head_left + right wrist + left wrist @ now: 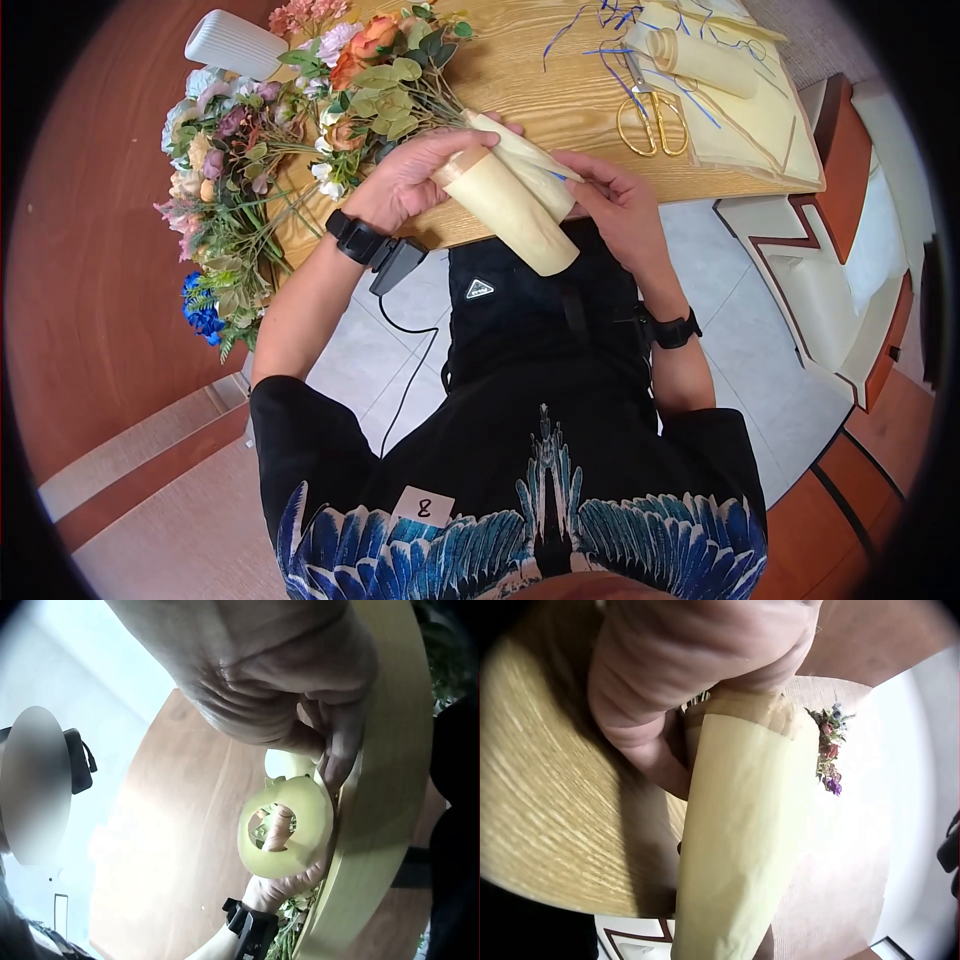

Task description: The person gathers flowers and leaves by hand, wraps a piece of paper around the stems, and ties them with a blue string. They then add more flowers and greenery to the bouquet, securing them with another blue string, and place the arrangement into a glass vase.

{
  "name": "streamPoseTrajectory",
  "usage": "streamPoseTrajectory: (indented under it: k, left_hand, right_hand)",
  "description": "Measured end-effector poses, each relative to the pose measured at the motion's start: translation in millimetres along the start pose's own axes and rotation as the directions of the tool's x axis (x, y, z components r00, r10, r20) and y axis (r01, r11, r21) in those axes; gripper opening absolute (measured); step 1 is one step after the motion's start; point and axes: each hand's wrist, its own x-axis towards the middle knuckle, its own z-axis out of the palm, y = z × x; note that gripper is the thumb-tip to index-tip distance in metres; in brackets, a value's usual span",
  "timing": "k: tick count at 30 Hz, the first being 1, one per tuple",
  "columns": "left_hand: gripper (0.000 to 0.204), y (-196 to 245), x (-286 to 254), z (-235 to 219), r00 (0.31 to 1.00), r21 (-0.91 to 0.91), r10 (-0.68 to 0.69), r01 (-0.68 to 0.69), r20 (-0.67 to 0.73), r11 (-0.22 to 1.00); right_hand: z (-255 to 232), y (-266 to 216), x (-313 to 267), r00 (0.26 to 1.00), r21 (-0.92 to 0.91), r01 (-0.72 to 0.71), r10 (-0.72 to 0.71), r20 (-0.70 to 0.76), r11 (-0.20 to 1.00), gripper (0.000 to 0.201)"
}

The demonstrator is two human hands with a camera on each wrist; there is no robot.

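A cream paper roll [512, 212] slants down past the table edge, its upper end against the left hand [415, 178]. Beside it, more cream paper [508, 146] surrounds the stems of an orange-and-green bouquet [385, 90]. The left hand's fingers curl round the wrapped stems. At the paper's other edge, the right hand [625, 205] pinches between thumb and fingers. In the left wrist view the left hand [697, 667] bends over the top of the paper roll [742, 825]. The right wrist view shows the right hand [277, 675] above the round open end of the paper [289, 859].
Loose flowers [215, 180] lie along the table's left side near a white ribbed vase [235, 45]. Gold-handled scissors [652, 125], blue ribbon [620, 80], another paper roll [700, 62] and flat cream sheets [725, 140] lie on the right. A black cable hangs below the left wrist.
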Motion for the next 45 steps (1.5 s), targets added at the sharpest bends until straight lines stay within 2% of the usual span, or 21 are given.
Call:
streamPoseTrajectory:
  k: [5, 8, 10, 15, 18, 21, 26, 28, 32, 34, 38, 40, 41, 43, 45]
  left_hand:
    - [0.038, -2, 2, -5, 1.000, 0.024, -0.001, 0.000, 0.031, 1.000]
    - [0.038, 0, -1, -1, 0.999, 0.031, -0.021, 0.020, 0.034, 0.999]
    - [0.039, -1, 2, -3, 0.999, 0.024, -0.014, 0.014, 0.036, 1.000]
    - [0.041, -1, 3, -6, 0.999, 0.036, 0.009, -0.011, 0.050, 0.999]
    - [0.040, 0, 1, -5, 0.994, 0.019, -0.037, 0.035, 0.105, 0.999]
    - [0.041, -1, 0, -4, 0.996, 0.022, 0.010, -0.012, 0.089, 1.000]
    - [0.044, -3, 1, -5, 0.995, -0.085, 0.033, -0.025, 0.095, 0.996]
    - [0.043, -6, 4, -10, 0.997, -0.117, 0.030, -0.021, 0.069, 0.993]
    - [0.041, -4, 0, -7, 0.999, -0.158, 0.033, -0.026, 0.043, 0.987]
    - [0.041, -3, -3, -7, 0.998, -0.154, 0.040, -0.033, 0.044, 0.988]
    - [0.041, -4, 1, -14, 0.995, -0.210, 0.060, -0.043, 0.077, 0.977]
    - [0.041, -6, 2, -17, 0.991, -0.241, 0.074, -0.046, 0.110, 0.969]
    - [0.041, -6, 2, -16, 0.986, -0.270, 0.088, -0.047, 0.145, 0.962]
    - [0.041, -5, 1, -14, 0.990, -0.234, 0.076, -0.047, 0.118, 0.971]
    - [0.040, -4, -1, -12, 0.994, -0.196, 0.064, -0.046, 0.090, 0.979]
  right_hand:
    - [-12, -9, -3, 0.999, 0.148, -0.025, 0.020, 0.037, 0.989, 0.034]
    - [-14, -9, -7, 0.999, 0.107, -0.032, 0.032, 0.005, 0.994, 0.032]
    - [-15, -7, -6, 0.997, -0.052, -0.070, 0.069, -0.028, 0.996, 0.030]
    - [-15, -5, -6, 0.999, -0.061, -0.052, 0.051, -0.014, 0.997, 0.028]
    - [-14, -4, -6, 0.999, -0.042, -0.043, 0.043, -0.005, 0.998, 0.027]
    - [-11, -4, -5, 0.999, -0.044, -0.034, 0.033, -0.015, 0.998, 0.026]
    - [-8, -1, -5, 0.998, -0.038, -0.036, 0.034, -0.049, 0.999, 0.026]
    - [-5, 0, -6, 0.996, -0.075, 0.011, -0.017, -0.083, 0.997, 0.026]
    - [-2, 2, -5, 0.995, -0.125, 0.074, -0.082, -0.058, 0.989, 0.027]
    - [-6, 2, -2, 0.997, -0.076, -0.028, 0.022, -0.071, 0.997, 0.027]
    - [-1, -4, -3, 0.996, -0.141, -0.017, 0.004, -0.093, 0.990, 0.027]
    - [0, -4, -1, 0.992, -0.293, 0.043, -0.075, -0.098, 0.955, 0.028]
    - [1, -6, -1, 0.992, -0.293, 0.044, -0.076, -0.098, 0.955, 0.028]
    - [3, -11, -1, 0.993, -0.197, -0.051, 0.027, -0.119, 0.979, 0.027]
    - [5, -10, 1, 0.995, -0.193, -0.032, 0.014, -0.097, 0.981, 0.027]
